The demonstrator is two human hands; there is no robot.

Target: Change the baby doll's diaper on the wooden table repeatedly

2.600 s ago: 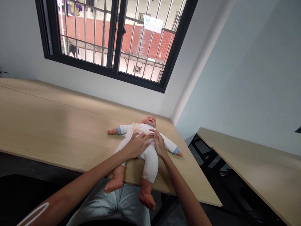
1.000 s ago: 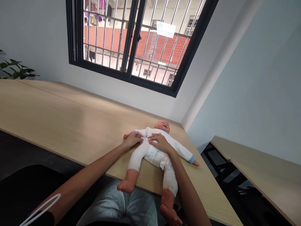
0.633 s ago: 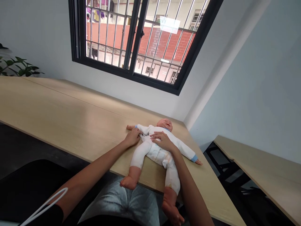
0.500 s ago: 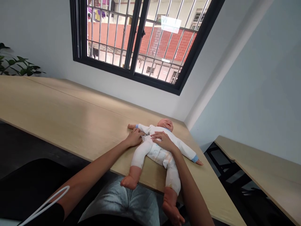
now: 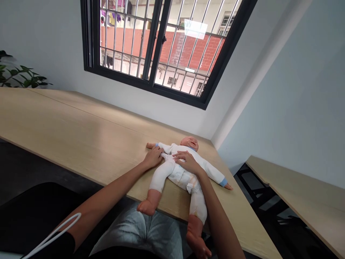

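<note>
A baby doll [image 5: 180, 175] in a white suit with blue cuffs lies on its back on the wooden table [image 5: 81, 133], head toward the window, legs hanging over the near edge. My left hand [image 5: 153, 158] grips the suit fabric at the doll's side, below its outstretched arm. My right hand [image 5: 186, 162] lies on the doll's chest, fingers curled onto the cloth.
A second wooden table [image 5: 296, 201] stands to the right across a gap with black frames below. A barred black-framed window [image 5: 161, 46] is behind the doll. A green plant [image 5: 18, 75] sits at the far left. My lap is under the table edge.
Since 2.6 s ago the doll has turned so its legs point more to the right, and my left hand shifted from its belly to its side. In the last half second almost nothing moved.
</note>
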